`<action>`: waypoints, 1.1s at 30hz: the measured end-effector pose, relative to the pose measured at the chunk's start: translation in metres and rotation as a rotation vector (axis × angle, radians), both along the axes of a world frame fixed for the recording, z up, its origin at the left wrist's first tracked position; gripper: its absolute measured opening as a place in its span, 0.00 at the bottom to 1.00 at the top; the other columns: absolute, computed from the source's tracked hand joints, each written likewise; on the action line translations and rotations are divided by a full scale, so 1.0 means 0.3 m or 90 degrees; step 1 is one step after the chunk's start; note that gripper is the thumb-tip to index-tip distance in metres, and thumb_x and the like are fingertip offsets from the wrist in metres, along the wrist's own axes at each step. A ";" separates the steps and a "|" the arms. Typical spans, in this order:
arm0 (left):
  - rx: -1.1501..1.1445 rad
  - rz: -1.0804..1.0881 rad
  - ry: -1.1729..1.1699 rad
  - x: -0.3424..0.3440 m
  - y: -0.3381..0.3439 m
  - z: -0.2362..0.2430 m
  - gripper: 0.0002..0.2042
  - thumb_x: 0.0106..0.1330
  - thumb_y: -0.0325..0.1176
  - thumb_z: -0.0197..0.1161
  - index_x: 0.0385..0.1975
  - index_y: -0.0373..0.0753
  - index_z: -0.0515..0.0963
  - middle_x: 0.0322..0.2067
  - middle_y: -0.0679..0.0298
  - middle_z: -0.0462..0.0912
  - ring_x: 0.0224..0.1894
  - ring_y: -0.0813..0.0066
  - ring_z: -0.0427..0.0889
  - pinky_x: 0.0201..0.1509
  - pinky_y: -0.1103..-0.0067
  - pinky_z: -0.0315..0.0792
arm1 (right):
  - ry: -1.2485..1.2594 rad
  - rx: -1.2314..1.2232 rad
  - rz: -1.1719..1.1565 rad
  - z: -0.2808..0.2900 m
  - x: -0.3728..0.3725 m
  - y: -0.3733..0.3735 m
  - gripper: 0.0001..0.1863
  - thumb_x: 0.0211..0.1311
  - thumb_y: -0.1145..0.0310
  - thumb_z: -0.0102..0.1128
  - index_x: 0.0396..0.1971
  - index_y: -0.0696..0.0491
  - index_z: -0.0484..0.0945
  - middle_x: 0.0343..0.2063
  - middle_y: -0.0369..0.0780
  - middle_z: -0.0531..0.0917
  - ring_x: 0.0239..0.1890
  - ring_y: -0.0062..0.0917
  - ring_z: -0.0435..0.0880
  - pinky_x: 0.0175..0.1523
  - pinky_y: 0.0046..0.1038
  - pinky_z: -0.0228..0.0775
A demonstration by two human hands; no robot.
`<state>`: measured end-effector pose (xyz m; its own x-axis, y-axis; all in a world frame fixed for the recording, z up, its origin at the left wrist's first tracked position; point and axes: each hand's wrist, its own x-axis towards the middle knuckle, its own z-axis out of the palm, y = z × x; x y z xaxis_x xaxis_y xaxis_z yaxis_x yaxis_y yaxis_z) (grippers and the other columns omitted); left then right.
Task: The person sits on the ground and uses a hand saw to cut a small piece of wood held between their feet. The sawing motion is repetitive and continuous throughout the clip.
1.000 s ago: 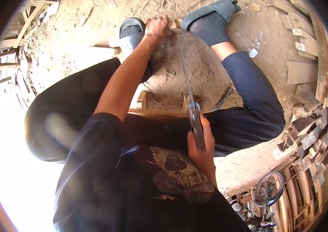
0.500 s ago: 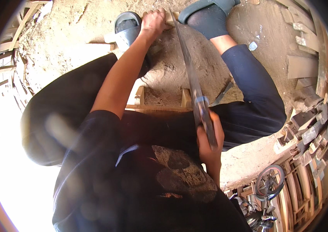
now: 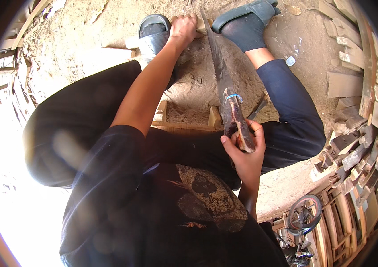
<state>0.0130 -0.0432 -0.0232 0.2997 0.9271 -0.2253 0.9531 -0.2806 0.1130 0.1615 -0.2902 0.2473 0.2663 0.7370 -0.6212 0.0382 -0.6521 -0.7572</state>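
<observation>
My right hand is closed round the worn handle of a handsaw, with a blue tie wrapped near where the blade starts. The long dark blade points away from me, its flat side partly turned up. At the far end, my left hand is closed on a small piece of wood, between my two sandalled feet. The saw's tip lies just beside that wood; whether it touches cannot be made out. Most of the wood is hidden by my fingers.
A low wooden frame with two upright blocks lies before my lap. Beside my right leg rests a dark-bladed tool. Wood offcuts are heaped along the right. A bicycle wheel shows at lower right. Sandals cover my feet.
My right hand has rolled the saw, so the handle's side and more of the blade's flat face now show. My left hand stays on the wood; the whole view has shifted slightly.
</observation>
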 end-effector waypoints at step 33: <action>-0.061 0.015 -0.010 -0.004 0.015 0.051 0.35 0.51 0.58 0.67 0.49 0.35 0.69 0.40 0.50 0.81 0.45 0.56 0.81 0.50 0.67 0.75 | 0.013 0.004 0.094 0.026 0.031 -0.104 0.12 0.55 0.72 0.65 0.23 0.53 0.67 0.16 0.30 0.68 0.21 0.10 0.65 0.26 0.18 0.57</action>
<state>0.0118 -0.0386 -0.0078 0.2817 0.9086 -0.3084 0.9574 -0.2447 0.1535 0.1708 -0.3215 0.2552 0.1418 0.7712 -0.6207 0.1184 -0.6357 -0.7628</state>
